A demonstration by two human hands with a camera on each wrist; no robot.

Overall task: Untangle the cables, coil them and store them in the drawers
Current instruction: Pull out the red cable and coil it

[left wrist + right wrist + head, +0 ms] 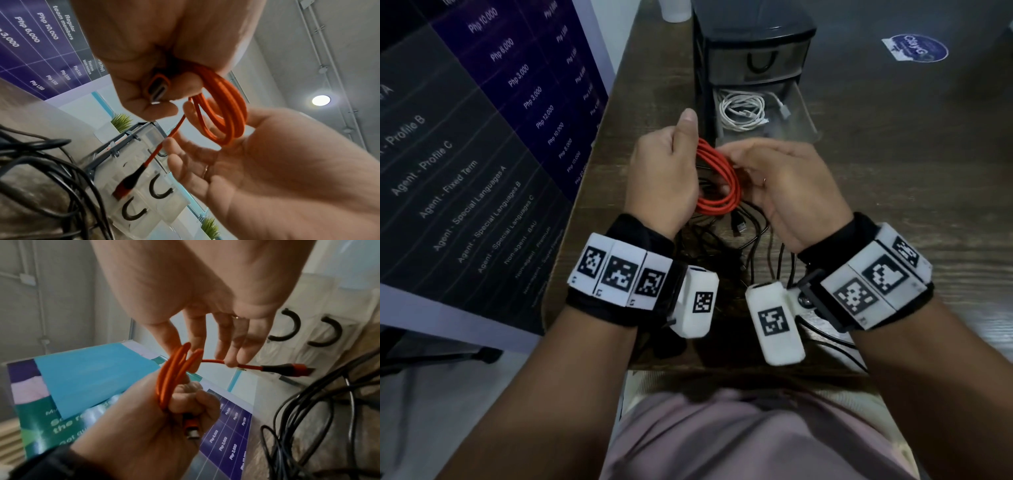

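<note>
Head view. We see the left hand (pixel 661 174) at frame centre, fingers curled around the upper left side of a coiled orange cable (pixel 717 181), thumb raised. The coil is an elongated loop whose long axis runs from the upper left to the lower right of the frame. The right hand (pixel 787 185) meets the coil from the right; its fingertips lie against the strands. Below both hands a tangle of black cables (pixel 743 240) lies on the wooden table (pixel 893 164). In the upper centre stands a small drawer unit (pixel 753 61); its lower drawer (pixel 801 113) is pulled open and holds a coiled white cable (pixel 743 111).

Left wrist view. We see the left hand (pixel 156 53) at the top, closed on the orange cable (pixel 230 113), with one metal-tipped connector (pixel 158 89) pressed under its fingers. The loose end runs down and to the left, ending in a black-and-orange plug (pixel 125 188) that points to the lower left. The right hand (pixel 277 170) fills the lower right, palm showing, fingers loosely spread; the loose strand passes along its fingertips.

Right wrist view. We see the right hand (pixel 205 296) at the top pinching the loose strand of the orange cable (pixel 170 378) just short of the plug (pixel 287 369), which points right. The left hand (pixel 148 418) grips the coil, seen edge-on and nearly upright.
</note>
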